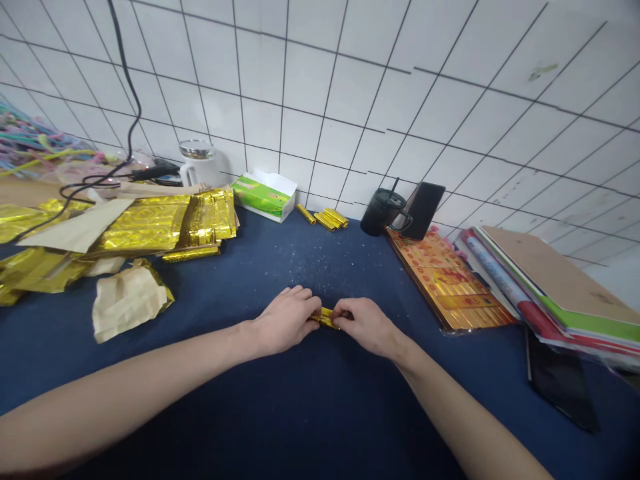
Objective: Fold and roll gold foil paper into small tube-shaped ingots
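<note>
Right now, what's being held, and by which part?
A gold foil piece: the left hand grips its left part, the right hand its right end.

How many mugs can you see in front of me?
2: a white mug left of the green tissue pack, and a dark mug farther right, near the tiled wall.

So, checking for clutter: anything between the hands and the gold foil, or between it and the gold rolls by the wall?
Nothing visible blocks either: left hand and right hand touch the foil; only pale specks lie before the rolls.
</note>
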The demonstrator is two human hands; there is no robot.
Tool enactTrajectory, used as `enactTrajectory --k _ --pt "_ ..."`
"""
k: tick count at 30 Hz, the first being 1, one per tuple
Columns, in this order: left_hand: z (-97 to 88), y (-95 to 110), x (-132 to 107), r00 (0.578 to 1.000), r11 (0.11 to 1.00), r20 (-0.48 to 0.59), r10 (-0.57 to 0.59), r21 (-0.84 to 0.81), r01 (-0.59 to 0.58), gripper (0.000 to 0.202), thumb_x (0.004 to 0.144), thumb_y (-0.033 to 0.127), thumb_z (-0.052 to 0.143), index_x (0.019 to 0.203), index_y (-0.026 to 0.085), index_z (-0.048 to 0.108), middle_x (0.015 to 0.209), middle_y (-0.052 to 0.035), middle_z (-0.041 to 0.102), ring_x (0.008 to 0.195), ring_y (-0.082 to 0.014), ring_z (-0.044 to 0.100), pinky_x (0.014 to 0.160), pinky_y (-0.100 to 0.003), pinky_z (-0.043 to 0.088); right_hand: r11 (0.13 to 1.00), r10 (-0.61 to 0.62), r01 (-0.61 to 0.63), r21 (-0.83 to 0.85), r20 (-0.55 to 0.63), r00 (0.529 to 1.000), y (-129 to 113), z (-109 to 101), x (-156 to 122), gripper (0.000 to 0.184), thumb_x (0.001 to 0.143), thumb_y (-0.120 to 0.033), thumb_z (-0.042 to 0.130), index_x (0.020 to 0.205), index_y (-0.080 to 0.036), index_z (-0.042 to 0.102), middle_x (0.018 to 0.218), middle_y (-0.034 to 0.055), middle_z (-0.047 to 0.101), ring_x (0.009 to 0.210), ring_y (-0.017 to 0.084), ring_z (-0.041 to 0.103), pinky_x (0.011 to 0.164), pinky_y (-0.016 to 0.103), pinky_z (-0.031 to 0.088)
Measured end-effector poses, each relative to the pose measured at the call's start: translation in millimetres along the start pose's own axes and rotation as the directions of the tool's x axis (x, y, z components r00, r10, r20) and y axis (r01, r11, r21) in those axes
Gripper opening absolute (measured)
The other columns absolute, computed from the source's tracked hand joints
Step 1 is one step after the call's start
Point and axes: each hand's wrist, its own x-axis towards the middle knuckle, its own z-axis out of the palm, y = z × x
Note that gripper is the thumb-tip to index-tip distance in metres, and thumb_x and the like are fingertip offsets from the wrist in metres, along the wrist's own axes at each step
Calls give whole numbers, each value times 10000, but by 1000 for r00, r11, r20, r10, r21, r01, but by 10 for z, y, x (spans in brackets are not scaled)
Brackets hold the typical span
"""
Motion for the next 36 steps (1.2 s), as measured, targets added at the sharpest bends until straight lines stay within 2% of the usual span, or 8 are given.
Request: enactTrajectory --k 8,14,18,28,32,36 --pt "47 -38 74 999 999 39 3 -41 -1 80 785 203 524 741 178 586 746 -16 563 761 -168 511 700 -293 372 999 -1 1 41 14 1000 4 -9 -3 136 743 -149 505 740 -189 636 679 -8 640 622 118 563 577 219 372" --pt "34 -43 75 999 999 36 22 -46 -21 117 809 171 461 767 179 570 755 -13 595 754 -171 536 671 -289 370 999 -29 29 22 -3 1000 14 6 -3 156 738 -136 489 726 -193 634 671 -13 634 611 115 552 572 218 365" --pt "44 -44 84 999 997 23 -29 -72 30 80 792 153 463 776 175 538 755 -7 612 724 -171 556 664 -294 375 999 -35 35 3 1 999 24 14 10 153 739 -131 483 718 -195 620 652 -19 624 590 108 543 556 215 354" --pt "-6 -28 107 995 997 62 -75 35 73 183 824 210 421 700 169 548 721 -41 613 745 -212 576 653 -317 371 999 -43 43 -30 17 999 4 1 15 152 705 -91 496 712 -195 606 646 -20 621 591 109 541 556 212 351" --pt "-27 -30 135 986 990 89 -140 30 138 112 799 257 474 734 174 512 704 -30 614 711 -209 587 649 -312 381 999 -33 33 -21 19 999 19 5 16 145 712 -102 500 709 -197 608 649 -22 617 594 109 542 549 212 348" --pt "-74 -16 184 964 975 146 -220 77 211 176 766 317 523 860 172 490 727 -45 628 719 -239 605 655 -335 399 999 -39 39 -35 14 999 25 10 12 122 722 -118 509 694 -199 595 629 -28 597 576 105 529 532 210 334"
